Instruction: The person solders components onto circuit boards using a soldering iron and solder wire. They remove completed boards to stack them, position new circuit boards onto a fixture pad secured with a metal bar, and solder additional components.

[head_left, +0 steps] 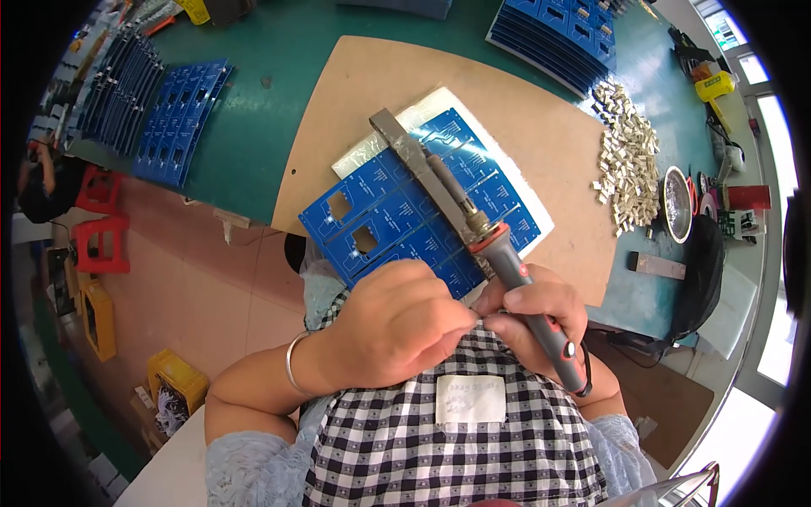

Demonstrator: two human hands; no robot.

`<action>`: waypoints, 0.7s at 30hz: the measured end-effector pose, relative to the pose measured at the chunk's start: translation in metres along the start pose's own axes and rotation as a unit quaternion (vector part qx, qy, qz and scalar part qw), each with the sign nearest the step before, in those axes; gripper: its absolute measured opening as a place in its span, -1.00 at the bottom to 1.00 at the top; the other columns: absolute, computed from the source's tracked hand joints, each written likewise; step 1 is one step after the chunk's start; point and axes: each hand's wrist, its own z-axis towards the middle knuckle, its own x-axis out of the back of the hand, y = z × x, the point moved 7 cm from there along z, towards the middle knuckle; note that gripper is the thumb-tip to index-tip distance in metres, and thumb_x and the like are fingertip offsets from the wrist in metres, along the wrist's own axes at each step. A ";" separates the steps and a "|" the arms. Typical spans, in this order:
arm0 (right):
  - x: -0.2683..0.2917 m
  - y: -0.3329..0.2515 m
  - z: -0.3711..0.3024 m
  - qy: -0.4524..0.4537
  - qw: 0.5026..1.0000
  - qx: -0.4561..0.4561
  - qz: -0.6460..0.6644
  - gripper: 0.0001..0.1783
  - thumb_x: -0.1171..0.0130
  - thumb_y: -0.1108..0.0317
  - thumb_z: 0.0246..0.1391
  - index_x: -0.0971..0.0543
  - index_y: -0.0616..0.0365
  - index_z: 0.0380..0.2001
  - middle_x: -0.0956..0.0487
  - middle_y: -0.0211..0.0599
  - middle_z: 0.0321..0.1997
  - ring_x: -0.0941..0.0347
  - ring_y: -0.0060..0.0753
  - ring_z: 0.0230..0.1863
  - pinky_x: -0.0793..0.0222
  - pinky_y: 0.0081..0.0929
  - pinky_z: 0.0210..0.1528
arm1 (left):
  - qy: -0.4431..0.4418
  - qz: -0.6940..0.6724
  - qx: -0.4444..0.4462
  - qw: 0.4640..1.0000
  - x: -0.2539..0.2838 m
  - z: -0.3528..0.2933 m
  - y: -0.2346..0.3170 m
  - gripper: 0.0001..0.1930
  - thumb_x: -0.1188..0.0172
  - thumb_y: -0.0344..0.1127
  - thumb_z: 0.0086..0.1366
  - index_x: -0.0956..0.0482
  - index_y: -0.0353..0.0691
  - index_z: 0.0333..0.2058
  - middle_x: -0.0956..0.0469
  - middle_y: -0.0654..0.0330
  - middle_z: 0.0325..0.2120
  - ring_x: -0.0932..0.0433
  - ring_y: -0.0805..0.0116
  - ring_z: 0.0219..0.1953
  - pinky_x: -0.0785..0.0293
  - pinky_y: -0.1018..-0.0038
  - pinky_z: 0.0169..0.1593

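My right hand (553,304) is closed around the grey-and-red handle of a soldering iron (507,260), whose metal shaft points up and left. My left hand (397,317) is closed in a pinch, its fingertips meeting the right hand's fingertips in front of the checked apron (380,456). Whatever lies between those fingertips is too small or hidden to make out. Beyond the hands lies a blue circuit board panel (393,215) with square cutouts, tilted on a white pad (439,100). A flat metal bar (401,139) crosses the panel, under the iron's shaft.
Beneath the pad is a brown board (329,110) on the green table (274,63). Small pale parts (627,160) are heaped at the right, beside a metal bowl (676,203). Blue panels stand at the left (182,122) and in a stack at the far right (553,42).
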 end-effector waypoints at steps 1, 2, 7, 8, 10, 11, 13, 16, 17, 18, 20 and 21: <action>-0.003 -0.001 0.003 -0.010 1.000 0.009 -0.017 -0.62 -0.34 0.60 -0.17 -0.51 0.17 -0.21 -0.59 -0.15 -0.32 -0.54 -0.20 -0.36 -0.46 -0.37 -0.30 | -0.010 0.000 0.011 1.000 -0.001 0.000 -0.001 -0.75 -0.29 -0.55 -0.04 -0.45 -0.19 -0.37 -0.40 0.23 -0.61 -0.40 0.23 -0.58 -0.33 0.39 -0.51; -0.005 -0.001 0.004 -0.016 0.999 0.020 -0.025 -0.60 -0.32 0.64 -0.18 -0.51 0.16 -0.20 -0.59 -0.17 -0.32 -0.53 -0.20 -0.37 -0.45 -0.36 -0.32 | -0.028 0.001 0.029 0.999 -0.003 -0.002 -0.003 -0.75 -0.30 -0.54 -0.05 -0.45 -0.18 -0.38 -0.41 0.23 -0.62 -0.41 0.24 -0.61 -0.32 0.40 -0.54; 0.017 0.005 -0.001 0.042 0.997 0.004 -0.066 -0.62 -0.21 0.76 -0.15 -0.48 0.16 -0.24 -0.55 -0.22 -0.35 -0.48 -0.31 -0.42 -0.39 -0.43 -0.36 | 0.003 0.070 0.091 0.993 0.021 -0.015 -0.018 -0.81 -0.28 -0.53 -0.08 -0.47 -0.17 -0.47 -0.38 0.25 -0.69 -0.39 0.28 -0.68 -0.30 0.40 -0.61; 0.026 0.006 -0.005 0.072 0.996 -0.014 -0.058 -0.71 -0.21 0.56 -0.01 -0.46 0.19 -0.17 -0.53 -0.22 -0.38 -0.46 -0.36 -0.43 -0.37 -0.45 -0.37 | 0.007 0.119 0.099 0.988 0.028 -0.018 -0.021 -0.83 -0.27 -0.53 -0.09 -0.47 -0.16 -0.51 -0.37 0.25 -0.71 -0.38 0.28 -0.70 -0.29 0.40 -0.62; 0.040 0.005 -0.013 0.129 0.991 -0.007 0.030 -0.64 -0.18 0.23 0.08 -0.45 0.23 -0.13 -0.51 -0.22 -0.40 -0.46 -0.38 -0.42 -0.33 -0.48 -0.42 | 0.015 0.181 0.106 0.978 0.038 -0.023 -0.026 -0.85 -0.24 -0.53 -0.11 -0.46 -0.17 -0.55 -0.36 0.23 -0.73 -0.39 0.28 -0.69 -0.29 0.42 -0.62; 0.046 0.004 -0.016 0.128 0.991 -0.011 0.032 -0.64 -0.18 0.23 0.08 -0.45 0.23 -0.13 -0.51 -0.22 -0.40 -0.46 -0.38 -0.42 -0.33 -0.48 -0.42 | 0.008 0.202 0.114 0.973 0.040 -0.025 -0.030 -0.84 -0.24 -0.54 -0.11 -0.45 -0.17 -0.55 -0.36 0.23 -0.73 -0.39 0.27 -0.69 -0.29 0.42 -0.62; 0.053 -0.006 -0.021 0.115 0.991 0.003 -0.062 -0.52 -0.11 0.02 0.09 -0.47 0.27 -0.15 -0.51 -0.19 -0.43 -0.46 -0.36 -0.45 -0.31 -0.49 -0.46 | -0.001 0.221 0.124 0.967 0.039 -0.028 -0.034 -0.84 -0.23 -0.54 -0.12 -0.44 -0.17 -0.55 -0.36 0.23 -0.73 -0.39 0.27 -0.69 -0.28 0.42 -0.61; 0.055 -0.005 -0.029 0.091 0.989 -0.084 -0.086 -0.52 -0.09 0.02 0.06 -0.47 0.30 -0.23 -0.45 -0.18 -0.52 -0.39 -0.39 -0.56 -0.30 -0.45 -0.45 | -0.005 0.204 0.123 0.971 0.036 -0.029 -0.036 -0.83 -0.22 -0.55 -0.13 -0.43 -0.17 -0.55 -0.37 0.22 -0.73 -0.38 0.26 -0.69 -0.28 0.41 -0.61; 0.055 -0.002 -0.034 0.125 0.984 -0.116 -0.060 -0.53 -0.12 0.05 0.06 -0.48 0.34 -0.28 -0.46 -0.17 -0.51 -0.40 -0.40 -0.58 -0.32 -0.50 -0.46 | 0.001 0.196 0.127 0.972 0.037 -0.030 -0.037 -0.83 -0.22 -0.55 -0.13 -0.42 -0.18 -0.55 -0.37 0.22 -0.73 -0.38 0.26 -0.70 -0.28 0.41 -0.61; 0.054 -0.004 -0.037 0.131 0.983 -0.114 -0.061 -0.53 -0.12 0.05 0.06 -0.48 0.34 -0.28 -0.46 -0.17 -0.51 -0.40 -0.40 -0.58 -0.32 -0.50 -0.46 | 0.008 0.187 0.132 0.973 0.038 -0.030 -0.037 -0.83 -0.21 -0.55 -0.13 -0.42 -0.18 -0.55 -0.38 0.22 -0.72 -0.38 0.26 -0.70 -0.28 0.40 -0.61; 0.053 0.006 -0.044 0.150 0.970 -0.190 -0.004 -0.63 -0.15 0.18 0.04 -0.53 0.33 -0.28 -0.55 -0.16 -0.49 -0.50 -0.39 -0.47 -0.42 -0.48 -0.40 | 0.007 0.182 0.136 0.974 0.039 -0.032 -0.037 -0.83 -0.23 -0.56 -0.11 -0.43 -0.18 -0.54 -0.37 0.22 -0.73 -0.36 0.26 -0.70 -0.26 0.41 -0.61; 0.051 0.008 -0.044 0.145 0.971 -0.191 -0.011 -0.63 -0.15 0.18 0.04 -0.53 0.33 -0.28 -0.55 -0.16 -0.49 -0.50 -0.39 -0.47 -0.42 -0.48 -0.40 | 0.008 0.178 0.139 0.974 0.040 -0.033 -0.038 -0.82 -0.24 -0.57 -0.09 -0.44 -0.18 -0.53 -0.37 0.22 -0.74 -0.35 0.26 -0.70 -0.23 0.41 -0.61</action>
